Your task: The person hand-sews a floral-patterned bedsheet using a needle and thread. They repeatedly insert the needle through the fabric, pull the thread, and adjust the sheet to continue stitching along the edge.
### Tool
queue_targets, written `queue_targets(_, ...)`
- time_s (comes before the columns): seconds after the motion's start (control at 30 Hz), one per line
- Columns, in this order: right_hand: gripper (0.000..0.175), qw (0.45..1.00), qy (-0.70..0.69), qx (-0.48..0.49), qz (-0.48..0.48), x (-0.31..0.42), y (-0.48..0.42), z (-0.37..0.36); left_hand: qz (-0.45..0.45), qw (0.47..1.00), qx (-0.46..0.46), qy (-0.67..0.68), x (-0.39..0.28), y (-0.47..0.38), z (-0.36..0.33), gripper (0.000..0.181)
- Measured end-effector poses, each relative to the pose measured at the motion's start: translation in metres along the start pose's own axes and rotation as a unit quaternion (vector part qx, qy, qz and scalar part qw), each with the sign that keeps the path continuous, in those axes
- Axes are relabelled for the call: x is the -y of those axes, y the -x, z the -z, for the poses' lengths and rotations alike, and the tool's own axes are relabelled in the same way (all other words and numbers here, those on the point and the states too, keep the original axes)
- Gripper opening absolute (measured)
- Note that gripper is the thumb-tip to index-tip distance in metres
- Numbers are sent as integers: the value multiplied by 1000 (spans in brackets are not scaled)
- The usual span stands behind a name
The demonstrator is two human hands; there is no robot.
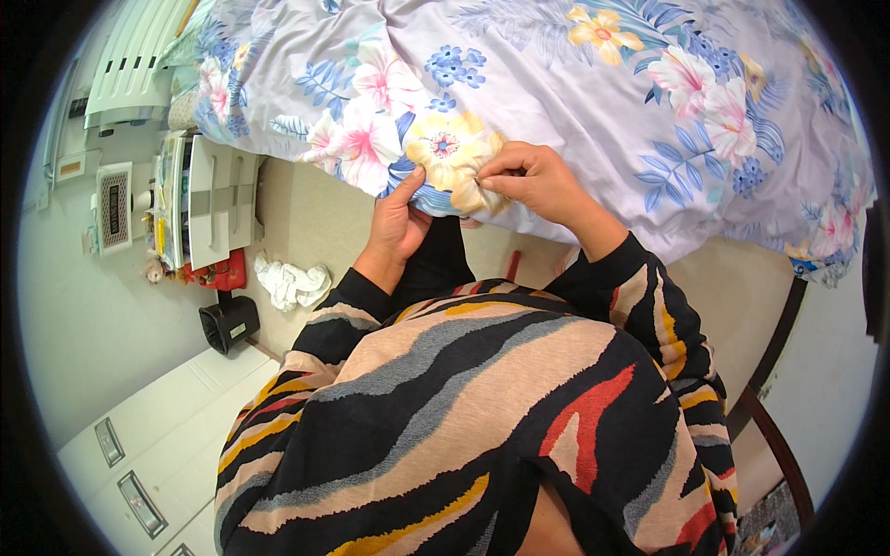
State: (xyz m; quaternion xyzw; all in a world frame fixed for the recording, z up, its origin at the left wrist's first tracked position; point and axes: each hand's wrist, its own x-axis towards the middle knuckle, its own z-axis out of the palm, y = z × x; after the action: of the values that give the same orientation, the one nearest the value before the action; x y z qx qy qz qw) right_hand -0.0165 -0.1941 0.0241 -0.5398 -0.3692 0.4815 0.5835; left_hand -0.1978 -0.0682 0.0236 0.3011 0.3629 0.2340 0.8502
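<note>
A pale lilac cloth with printed hibiscus flowers and blue leaves, like a bedspread (542, 90), spreads across the top of the view and hangs down in front of me. My left hand (402, 221) grips its lower edge, the thumb on top and the fingers curled beneath. To the right, my right hand (539, 181) pinches a gathered bit of the cloth between thumb and forefinger, at a printed yellow flower (445, 147). The fabric is bunched between both hands. Whether something small sits in the right fingertips cannot be made out.
On the left stand a white bedside cabinet (208, 201), a black bin (229, 324) and a red bag (226, 271). Crumpled white cloth (292, 281) lies on the floor (313, 208). White drawers (160, 452) are at lower left, a dark wooden frame (779, 452) at lower right.
</note>
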Motion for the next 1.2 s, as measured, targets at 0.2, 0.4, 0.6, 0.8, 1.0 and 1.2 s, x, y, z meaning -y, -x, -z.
queue_targets(0.2, 9, 1000, -12, -2, 2, -1, -4, -6, 27, 999, 11, -29, 3, -2, -3, 40)
queue_targets(0.4, 10, 999, 39, -30, -9, 6, -11, -20, 41, 997, 36, -50, 6, -2, -4, 34)
queue_targets(0.6, 11, 984, 170, -52, -22, 21, -12, -28, 49, 996, 25, -68, 4, -2, 0, 35)
queue_targets(0.8, 7, 911, 391, -55, 121, 32, -11, -53, 42, 996, 38, -67, 4, 0, 4, 37)
queue_targets(1.0, 8, 840, 524, 58, 125, 45, -27, -52, 32, 996, 40, -76, 4, 1, 2, 40)
queue_targets(1.2, 9, 792, 586, 55, 163, 50, -36, -50, 9, 996, 46, -72, 5, 2, 2, 40)
